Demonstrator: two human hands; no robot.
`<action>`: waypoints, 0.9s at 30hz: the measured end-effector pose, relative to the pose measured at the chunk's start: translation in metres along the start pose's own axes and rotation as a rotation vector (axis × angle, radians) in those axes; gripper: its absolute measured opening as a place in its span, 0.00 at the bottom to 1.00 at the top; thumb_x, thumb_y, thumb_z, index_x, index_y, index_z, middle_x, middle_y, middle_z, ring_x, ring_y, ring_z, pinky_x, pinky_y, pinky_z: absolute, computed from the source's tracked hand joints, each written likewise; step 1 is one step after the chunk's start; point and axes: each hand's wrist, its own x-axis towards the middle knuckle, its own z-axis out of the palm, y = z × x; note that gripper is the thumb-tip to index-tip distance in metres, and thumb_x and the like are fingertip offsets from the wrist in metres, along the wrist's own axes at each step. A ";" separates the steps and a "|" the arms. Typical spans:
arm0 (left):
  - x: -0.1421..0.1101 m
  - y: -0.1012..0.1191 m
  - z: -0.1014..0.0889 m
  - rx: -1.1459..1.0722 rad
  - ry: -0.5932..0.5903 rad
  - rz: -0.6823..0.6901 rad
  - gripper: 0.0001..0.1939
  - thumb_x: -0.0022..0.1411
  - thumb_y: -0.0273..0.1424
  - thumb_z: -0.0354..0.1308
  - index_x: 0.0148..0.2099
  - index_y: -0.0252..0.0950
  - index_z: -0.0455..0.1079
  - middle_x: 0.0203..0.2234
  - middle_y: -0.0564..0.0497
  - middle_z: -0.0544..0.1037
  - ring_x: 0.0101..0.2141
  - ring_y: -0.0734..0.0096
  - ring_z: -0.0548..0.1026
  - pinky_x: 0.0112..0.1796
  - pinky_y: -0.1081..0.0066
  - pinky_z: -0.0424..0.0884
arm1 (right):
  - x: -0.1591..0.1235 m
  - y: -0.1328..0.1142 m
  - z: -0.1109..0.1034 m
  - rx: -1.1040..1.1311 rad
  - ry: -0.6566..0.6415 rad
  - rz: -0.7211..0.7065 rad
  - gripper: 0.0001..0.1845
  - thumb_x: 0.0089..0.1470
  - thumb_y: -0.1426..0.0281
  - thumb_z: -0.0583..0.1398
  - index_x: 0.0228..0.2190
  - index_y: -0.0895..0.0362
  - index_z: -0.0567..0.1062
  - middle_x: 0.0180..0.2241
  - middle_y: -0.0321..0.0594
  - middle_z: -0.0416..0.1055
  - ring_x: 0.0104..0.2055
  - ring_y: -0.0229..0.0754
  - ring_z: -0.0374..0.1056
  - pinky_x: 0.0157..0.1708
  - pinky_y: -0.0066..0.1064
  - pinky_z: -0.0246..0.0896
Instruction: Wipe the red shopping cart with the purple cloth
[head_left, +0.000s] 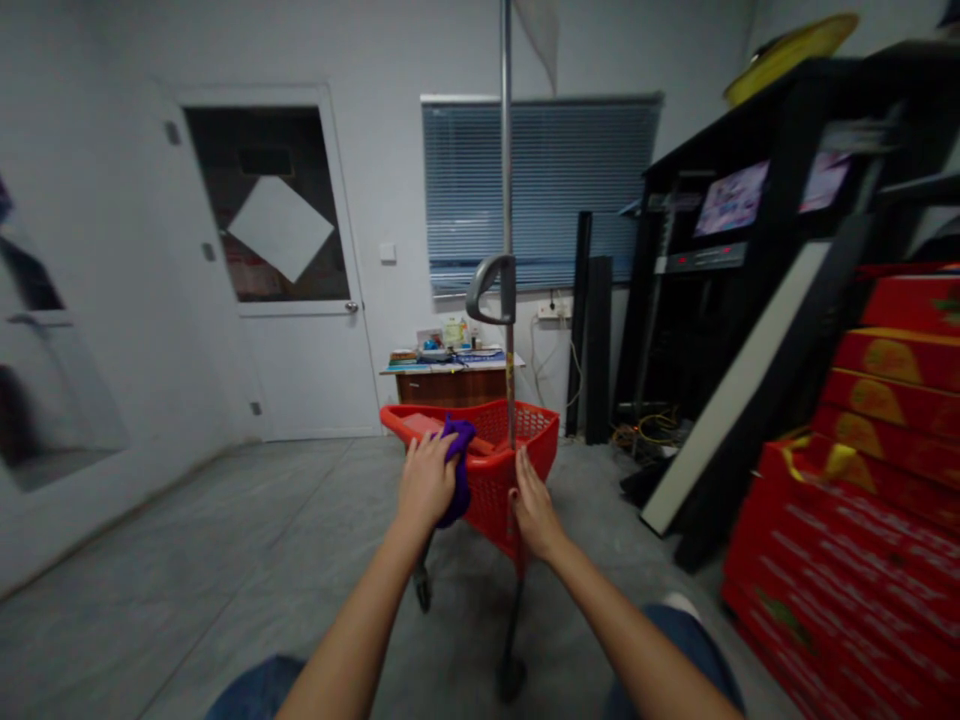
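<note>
From where I stand, the purple cloth [461, 482] is bunched under the fingers and along the inner side of the left hand [427, 478], against the near rim of a red plastic shopping cart [489, 497]. That hand is curled over the cloth and has hold of it, with part of it hanging down outside the basket. The right hand [538, 515] is at the basket's near corner, beside the metal pole [507, 180], its fingers nearly straight and close together, the thumb apart; I cannot tell whether it grips the pole or only touches it.

The pole passes a grey loop handle [509, 290] and is cut off above, as is the pale flag [541, 35] beside it. The cart's wheels [511, 678] are dark and blurred, and the hands hide part of the basket. Inside it, a flat, paler red panel [424, 425] shows at the left; whether it is loose or built in, I can't make out.

On the right, red cartons [862, 590] stand stacked, a yellow ribbon [838, 462] at one top edge, their contents out of sight. A black rack [799, 125] behind them holds a lit screen [731, 200]
</note>
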 end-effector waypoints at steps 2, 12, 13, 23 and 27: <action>-0.004 -0.003 0.001 0.022 0.038 -0.036 0.21 0.71 0.31 0.45 0.61 0.38 0.67 0.61 0.44 0.71 0.63 0.56 0.65 0.63 0.51 0.57 | 0.004 0.006 0.003 0.044 -0.036 0.019 0.42 0.65 0.44 0.36 0.70 0.55 0.42 0.71 0.48 0.43 0.72 0.47 0.41 0.68 0.49 0.44; -0.003 0.053 -0.016 0.148 -0.005 0.036 0.17 0.69 0.34 0.50 0.54 0.36 0.73 0.45 0.43 0.82 0.47 0.57 0.77 0.60 0.52 0.60 | 0.003 -0.002 0.016 0.132 -0.016 -0.033 0.41 0.64 0.44 0.37 0.69 0.53 0.47 0.71 0.42 0.44 0.72 0.46 0.41 0.69 0.47 0.42; 0.000 0.049 -0.018 0.156 -0.010 0.017 0.17 0.69 0.35 0.50 0.53 0.35 0.74 0.44 0.43 0.82 0.46 0.57 0.78 0.60 0.52 0.60 | 0.003 0.000 0.013 0.119 -0.026 -0.021 0.41 0.65 0.44 0.37 0.69 0.53 0.48 0.71 0.42 0.45 0.72 0.46 0.42 0.69 0.47 0.43; -0.048 -0.029 0.029 0.196 0.321 0.139 0.27 0.66 0.23 0.47 0.66 0.36 0.61 0.66 0.40 0.62 0.67 0.53 0.57 0.63 0.50 0.58 | 0.034 0.023 0.018 0.081 -0.216 0.221 0.38 0.66 0.45 0.36 0.67 0.51 0.55 0.70 0.39 0.49 0.72 0.45 0.43 0.69 0.47 0.42; -0.071 -0.043 0.061 0.266 0.263 0.234 0.26 0.65 0.22 0.49 0.63 0.41 0.67 0.68 0.45 0.58 0.70 0.55 0.48 0.65 0.49 0.53 | 0.038 0.016 0.026 0.099 -0.235 0.244 0.35 0.67 0.48 0.35 0.66 0.47 0.58 0.68 0.37 0.53 0.71 0.44 0.44 0.68 0.50 0.41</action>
